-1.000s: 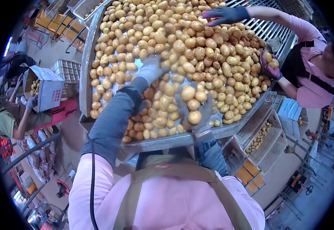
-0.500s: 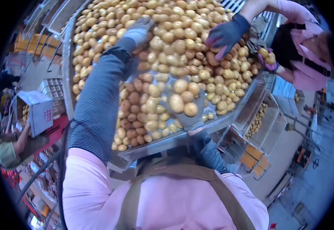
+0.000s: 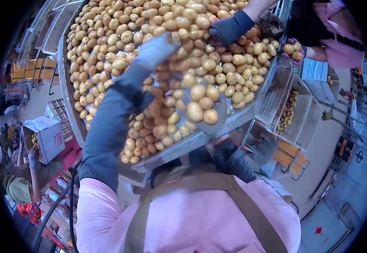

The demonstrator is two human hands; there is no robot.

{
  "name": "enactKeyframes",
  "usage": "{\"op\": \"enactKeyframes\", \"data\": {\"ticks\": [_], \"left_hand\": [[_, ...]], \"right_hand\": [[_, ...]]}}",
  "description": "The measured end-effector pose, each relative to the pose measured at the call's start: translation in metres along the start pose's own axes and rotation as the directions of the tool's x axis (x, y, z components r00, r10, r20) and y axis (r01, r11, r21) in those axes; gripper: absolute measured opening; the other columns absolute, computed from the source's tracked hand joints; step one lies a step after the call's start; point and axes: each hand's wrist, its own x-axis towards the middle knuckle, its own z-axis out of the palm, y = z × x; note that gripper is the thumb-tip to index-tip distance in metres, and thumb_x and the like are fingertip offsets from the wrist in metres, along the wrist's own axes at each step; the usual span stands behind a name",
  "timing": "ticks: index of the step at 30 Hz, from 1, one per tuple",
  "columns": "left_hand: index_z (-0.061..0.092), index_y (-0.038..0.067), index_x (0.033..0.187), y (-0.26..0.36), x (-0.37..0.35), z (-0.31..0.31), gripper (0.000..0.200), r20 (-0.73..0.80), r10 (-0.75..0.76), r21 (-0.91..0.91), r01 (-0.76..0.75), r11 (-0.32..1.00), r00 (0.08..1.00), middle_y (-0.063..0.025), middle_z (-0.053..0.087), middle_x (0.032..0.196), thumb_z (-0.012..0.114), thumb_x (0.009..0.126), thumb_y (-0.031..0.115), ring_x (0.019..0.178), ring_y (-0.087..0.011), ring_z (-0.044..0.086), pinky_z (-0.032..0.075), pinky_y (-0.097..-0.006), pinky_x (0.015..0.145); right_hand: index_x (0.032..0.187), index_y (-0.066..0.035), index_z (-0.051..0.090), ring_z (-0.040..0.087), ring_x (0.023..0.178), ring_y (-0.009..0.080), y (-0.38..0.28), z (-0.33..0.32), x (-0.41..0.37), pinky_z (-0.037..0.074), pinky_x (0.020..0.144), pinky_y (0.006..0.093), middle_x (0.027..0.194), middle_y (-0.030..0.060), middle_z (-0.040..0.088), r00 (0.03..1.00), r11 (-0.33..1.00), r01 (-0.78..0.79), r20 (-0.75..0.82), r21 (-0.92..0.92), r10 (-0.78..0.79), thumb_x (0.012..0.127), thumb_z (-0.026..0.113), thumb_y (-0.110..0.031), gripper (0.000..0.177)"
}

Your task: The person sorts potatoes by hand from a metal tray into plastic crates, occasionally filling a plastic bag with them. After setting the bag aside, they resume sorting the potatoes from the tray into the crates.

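Observation:
Many yellow-brown potatoes cover a metal sorting table. My left hand, in a pale grey glove, reaches over the middle of the pile; motion blurs its fingers, and what it touches is unclear. Near the table's front edge, my right hand, also gloved in grey, is palm up and cradles several potatoes. Around the two hands lie more potatoes, with bits of the table surface showing between them.
Across the table at the right, a co-worker's dark-gloved hand is among the potatoes; the other hand holds several. Plastic crates stand off the right edge. At the left, another person holds a white carton.
My left hand has moved slightly right and down over the pile. My right hand still cradles its potatoes, now with more in view around it. The co-worker's near hand has shifted left and up.

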Motion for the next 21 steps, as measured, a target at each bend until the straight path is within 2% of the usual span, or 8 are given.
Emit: {"op": "enactKeyframes", "data": {"ticks": [4,7,10,12,14,15,18,21], "left_hand": [[0.051,0.005,0.132,0.024,0.031,0.015,0.066,0.181,-0.011,0.191,-0.024,0.981,0.983,-0.0242,0.068,0.121,0.068,0.086,0.049,0.114,-0.0388,0.065,0.052,-0.0461,0.095],[0.053,0.005,0.135,0.005,0.027,0.004,0.064,0.21,0.085,0.167,-0.121,0.978,0.974,-0.0196,0.072,0.111,0.07,0.087,0.043,0.099,-0.0323,0.071,0.056,-0.0422,0.083],[0.052,0.006,0.14,-0.007,-0.01,0.003,0.064,0.272,0.15,-0.23,-0.087,0.969,0.951,-0.0124,0.072,0.104,0.074,0.088,0.036,0.086,-0.0191,0.07,0.056,-0.0326,0.069],[0.055,0.008,0.142,-0.002,-0.054,0.005,0.065,0.3,0.078,-0.602,0.125,0.789,0.951,-0.0031,0.068,0.092,0.078,0.087,0.035,0.073,-0.0096,0.062,0.051,-0.0256,0.06],[0.056,0.01,0.144,0.018,-0.104,0.009,0.064,0.3,0.156,-0.384,-0.031,0.923,0.941,-0.003,0.07,0.093,0.076,0.09,0.037,0.074,-0.0082,0.061,0.052,-0.0246,0.063],[0.061,0.009,0.135,0.03,-0.124,0.017,0.062,0.395,0.185,-0.37,-0.028,0.928,0.9,-0.0165,0.071,0.105,0.067,0.092,0.052,0.094,-0.0274,0.069,0.055,-0.0388,0.084],[0.065,0.007,0.131,0.051,-0.119,0.008,0.058,0.52,0.262,-0.25,-0.148,0.957,0.813,-0.0185,0.074,0.106,0.057,0.099,0.055,0.094,-0.0329,0.073,0.057,-0.0419,0.084],[0.068,0.011,0.125,0.058,-0.042,-0.005,0.05,0.088,0.26,-0.088,-0.253,0.963,0.962,-0.0177,0.074,0.099,0.055,0.1,0.052,0.091,-0.0336,0.073,0.057,-0.0416,0.085]], "right_hand": [[0.138,-0.009,0.046,0.062,0.115,0.0258,-0.003,0.007,-0.006,0.063,0.082,0.036,0.131,0.0124,0.056,0.993,0.99,0.114,-0.054,0.077,-0.11,0.09,0.068,0.0,0.054],[0.141,-0.008,0.044,0.06,0.12,0.0313,-0.019,0.006,-0.013,0.06,0.091,0.0442,0.136,0.0156,0.053,0.997,0.9,-0.038,0.071,0.434,0.009,0.095,0.062,-0.013,0.049],[0.139,-0.008,0.044,0.056,0.121,0.0339,-0.016,-0.019,-0.013,0.054,0.097,0.0537,0.135,0.0159,0.053,0.951,0.933,0.075,0.256,0.353,-0.174,0.102,0.048,-0.037,0.047],[0.138,-0.008,0.044,0.056,0.12,0.0333,-0.014,-0.028,-0.011,0.054,0.097,0.0529,0.135,0.0153,0.053,0.942,0.932,0.054,0.292,0.358,-0.166,0.102,0.048,-0.038,0.047],[0.137,-0.008,0.045,0.057,0.119,0.0328,-0.007,-0.037,-0.006,0.054,0.097,0.0521,0.134,0.0147,0.053,0.956,0.917,-0.032,0.28,0.396,-0.088,0.102,0.048,-0.04,0.048],[0.137,-0.008,0.045,0.057,0.118,0.0325,-0.003,-0.042,-0.006,0.054,0.097,0.0517,0.133,0.0144,0.054,0.961,0.907,-0.063,0.27,0.417,-0.058,0.102,0.048,-0.041,0.048],[0.136,-0.008,0.047,0.057,0.117,0.0316,0.01,-0.058,-0.005,0.053,0.096,0.0505,0.132,0.0135,0.054,0.971,0.888,-0.09,0.238,0.451,-0.023,0.102,0.047,-0.043,0.048],[0.135,-0.008,0.048,0.058,0.115,0.0307,0.016,-0.073,-0.003,0.053,0.096,0.0492,0.13,0.0125,0.055,0.977,0.879,-0.076,0.211,0.47,-0.028,0.102,0.047,-0.045,0.049]]}}
